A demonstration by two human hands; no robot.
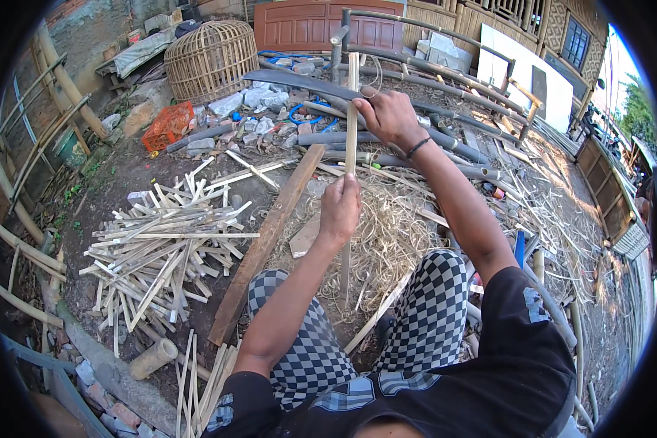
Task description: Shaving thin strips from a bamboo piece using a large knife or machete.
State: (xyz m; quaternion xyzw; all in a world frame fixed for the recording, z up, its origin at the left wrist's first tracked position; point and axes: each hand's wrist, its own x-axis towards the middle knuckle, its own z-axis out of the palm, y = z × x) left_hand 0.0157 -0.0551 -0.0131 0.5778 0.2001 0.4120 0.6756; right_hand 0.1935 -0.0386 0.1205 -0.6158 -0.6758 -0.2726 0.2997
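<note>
My left hand [341, 208] is closed around a long, narrow bamboo strip [351, 139], which stands upright in front of me. The strip's lower part runs down between my knees. Higher up, my right hand [394, 123] grips a machete, its handle mostly covered by my fingers. The dark machete blade [296, 82] points left and crosses the strip below its top end. My right thumb rests close to the strip; I cannot tell whether it presses on it.
Left lies a heap of split bamboo sticks [171, 244], beside a brown wooden plank [270, 241]. Curly shavings [387, 237] cover the ground between my knees. Beyond are bamboo poles [460, 150], rubble [259, 109], an orange crate [169, 128] and a woven bamboo cage [210, 62].
</note>
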